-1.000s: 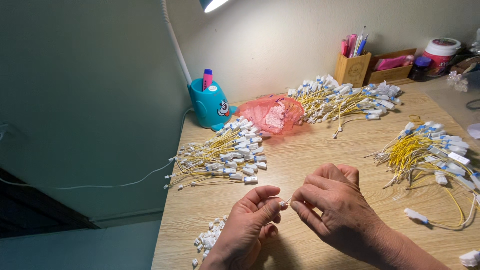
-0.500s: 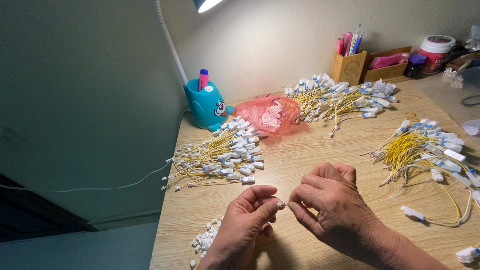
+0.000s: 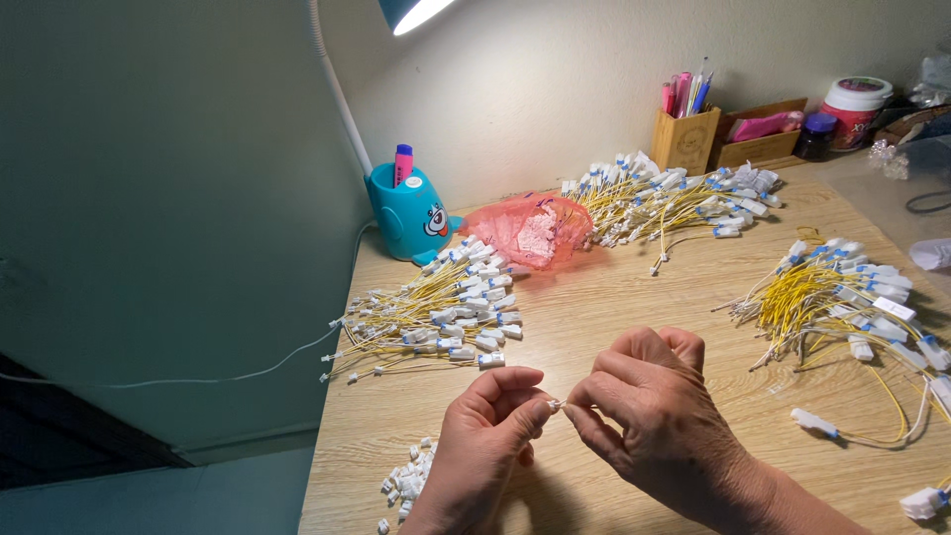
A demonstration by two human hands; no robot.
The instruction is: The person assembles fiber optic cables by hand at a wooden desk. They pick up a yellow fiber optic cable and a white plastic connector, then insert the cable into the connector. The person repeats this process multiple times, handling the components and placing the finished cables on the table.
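Nearest me, my left hand (image 3: 487, 436) and right hand (image 3: 662, 421) meet fingertip to fingertip, both pinched shut on a tiny white connector (image 3: 557, 404) above the wooden desk (image 3: 614, 307). At seven o'clock lie loose white caps (image 3: 408, 478). Yellow-wire bundles spread at eleven (image 3: 436, 317), one (image 3: 664, 198) and three (image 3: 842, 297). Farther off stand a pink bag (image 3: 532, 230), a teal pen holder (image 3: 408, 213) and the lit cream wall (image 3: 555, 79).

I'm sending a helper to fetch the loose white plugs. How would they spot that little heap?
On the wooden desk, look at the near left corner, beside the left hand. The small heap of white plugs lies there, the only pile without yellow wires.
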